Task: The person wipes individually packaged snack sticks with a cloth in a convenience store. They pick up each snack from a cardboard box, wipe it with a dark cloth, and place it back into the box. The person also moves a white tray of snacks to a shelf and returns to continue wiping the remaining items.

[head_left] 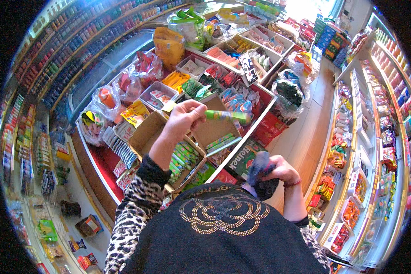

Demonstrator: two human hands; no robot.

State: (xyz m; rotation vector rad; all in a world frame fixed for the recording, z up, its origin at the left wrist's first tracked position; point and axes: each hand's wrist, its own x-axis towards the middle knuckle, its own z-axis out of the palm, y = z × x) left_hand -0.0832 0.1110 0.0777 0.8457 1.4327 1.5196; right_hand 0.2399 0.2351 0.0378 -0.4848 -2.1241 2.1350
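Note:
My left hand (186,118) is raised over the display counter, its fingers pinching one end of a slim green packet (228,117). The packet points to the right, clear of the goods under it. Below my left wrist is an open cardboard box (147,132) with green packets (184,156) of a similar look inside. A second opened carton (206,124) beside it also holds a few green packets (222,142). Off the counter's right edge, my right hand (282,171) grips a bunched dark cloth (263,176).
The white-edged counter (266,111) carries trays and bags of packaged snacks. A yellow bag (169,47) stands at its far left. Bottle shelves (84,45) line the left. Snack racks (351,150) run along the right, past a strip of wooden floor (313,121).

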